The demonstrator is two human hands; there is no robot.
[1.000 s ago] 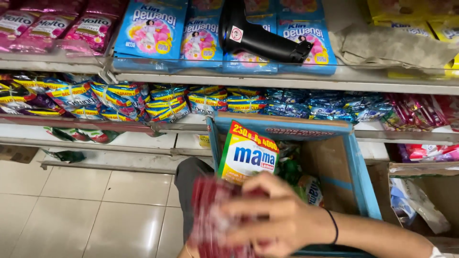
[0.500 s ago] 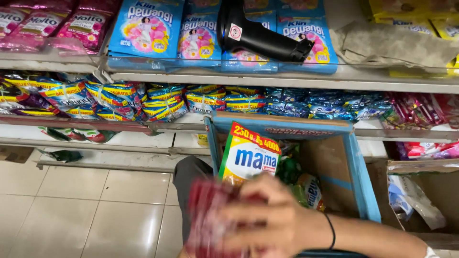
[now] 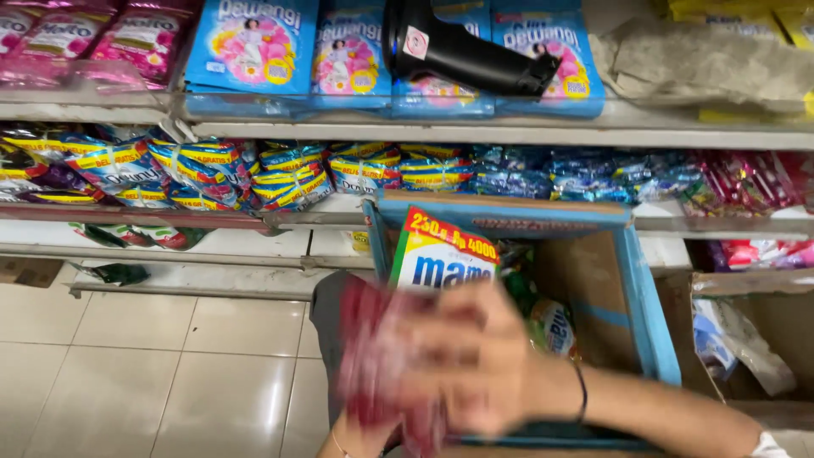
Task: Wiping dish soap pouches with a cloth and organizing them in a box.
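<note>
My right hand [image 3: 479, 365], with a black band at the wrist, reaches in from the right and grips a blurred bundle of red sachets [image 3: 377, 356] low in the middle of the view. Only the wrist of my left hand [image 3: 346, 441], wearing a thin bracelet, shows under the bundle; its fingers are hidden. Just behind the hands stands an open cardboard box with blue edges [image 3: 644, 322], and a white, green and yellow pack [image 3: 441, 254] sticks up out of it among other packets.
Store shelves [image 3: 509, 134] run across the back, stacked with blue, pink and multicoloured sachet packs. A black handheld device [image 3: 458, 53] lies on the top shelf. A second open carton [image 3: 763, 339] sits at the right. Pale floor tiles [image 3: 144, 373] lie at the left.
My right hand and the red bundle are in motion and more blurred now, with the hand spread further over the bundle. The view has shifted slightly.
</note>
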